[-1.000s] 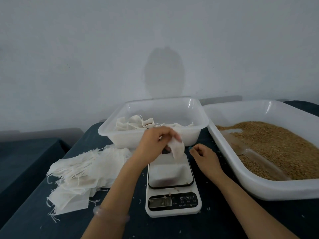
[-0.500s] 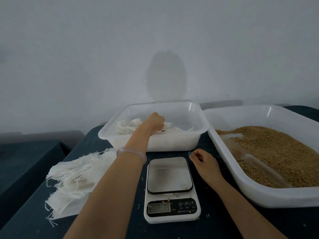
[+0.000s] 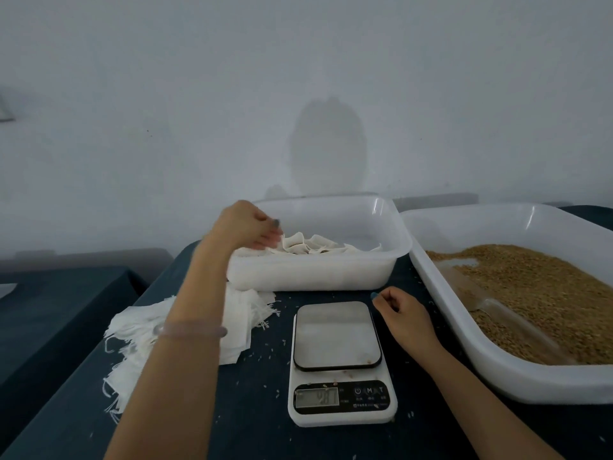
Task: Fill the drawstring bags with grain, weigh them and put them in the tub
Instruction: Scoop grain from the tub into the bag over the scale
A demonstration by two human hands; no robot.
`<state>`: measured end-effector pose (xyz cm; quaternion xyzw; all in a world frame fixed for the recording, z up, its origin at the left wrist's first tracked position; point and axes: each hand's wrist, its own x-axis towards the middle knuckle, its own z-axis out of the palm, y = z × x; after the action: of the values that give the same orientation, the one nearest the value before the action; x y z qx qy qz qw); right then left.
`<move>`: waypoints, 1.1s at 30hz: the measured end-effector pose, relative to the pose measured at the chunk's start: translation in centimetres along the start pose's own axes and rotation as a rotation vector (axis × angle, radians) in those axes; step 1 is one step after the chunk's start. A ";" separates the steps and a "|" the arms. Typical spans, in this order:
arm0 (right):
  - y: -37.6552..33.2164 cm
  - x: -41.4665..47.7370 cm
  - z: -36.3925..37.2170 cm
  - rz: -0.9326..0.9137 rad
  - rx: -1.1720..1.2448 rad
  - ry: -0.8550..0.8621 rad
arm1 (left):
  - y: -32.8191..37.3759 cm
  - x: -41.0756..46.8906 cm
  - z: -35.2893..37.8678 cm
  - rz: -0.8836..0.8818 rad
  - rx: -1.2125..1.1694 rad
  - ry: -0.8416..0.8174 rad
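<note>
Left hand [image 3: 247, 227] withdrew to tub [image 3: 315, 273] rim; scale display [image 3: 316, 396] blurred.

left hand [image 3: 247, 227]: loose over the left rim of the tub [image 3: 315, 273], just by the bags [image 3: 308, 247] inside
right hand [image 3: 403, 315]: lightly curled beside the scale [image 3: 336, 333]
grain [image 3: 537, 287]: big tray [image 3: 517, 376], far right

Two tubs [image 3: 315, 273] [image 3: 530, 376], one scale [image 3: 341, 406], two hands [image 3: 247, 225] [image 3: 403, 313].

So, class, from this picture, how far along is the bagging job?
Done: several bags lie in the tub, and the scale is bare. In hand: the left hand hovers over those bags, holding nothing; the right hand rests by the scale. Left: a pile of empty bags and plenty of grain.
</note>
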<state>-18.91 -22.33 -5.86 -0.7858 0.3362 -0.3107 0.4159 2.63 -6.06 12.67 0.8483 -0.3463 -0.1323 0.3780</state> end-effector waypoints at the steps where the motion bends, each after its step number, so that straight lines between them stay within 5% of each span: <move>1: 0.0 0.0 0.0 -0.003 -0.003 0.000 | -0.9 -1.0 -1.4 -0.032 0.200 0.036; 3: 0.0 0.0 0.0 -0.011 -0.010 0.000 | -2.3 -3.4 -3.1 -0.135 0.665 0.069; 5: 0.0 0.0 0.0 -0.015 -0.016 -0.004 | -3.5 -5.3 -3.0 -0.249 0.908 -0.065; 9: -0.1 -0.1 0.0 -0.016 -0.024 -0.005 | -6.0 -6.5 0.3 -0.371 0.951 -0.336; 14: -0.1 -0.1 -0.1 -0.024 -0.020 -0.004 | -8.0 -5.8 3.3 -0.314 1.005 -0.265; 21: -0.1 -0.1 0.0 -0.025 -0.014 -0.007 | -9.2 -5.3 3.0 -0.222 0.910 -0.123; 25: -0.2 -0.1 0.0 -0.018 0.003 -0.006 | -8.4 -5.8 2.7 -0.094 0.858 0.133; 33: -0.5 -0.3 -0.2 -0.045 0.033 0.007 | -4.1 -5.7 4.9 0.284 0.020 0.226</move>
<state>-19.11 -21.99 -5.41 -0.7850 0.3147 -0.3281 0.4208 -1.91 -2.92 6.15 0.8041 -0.4193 0.0219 0.4209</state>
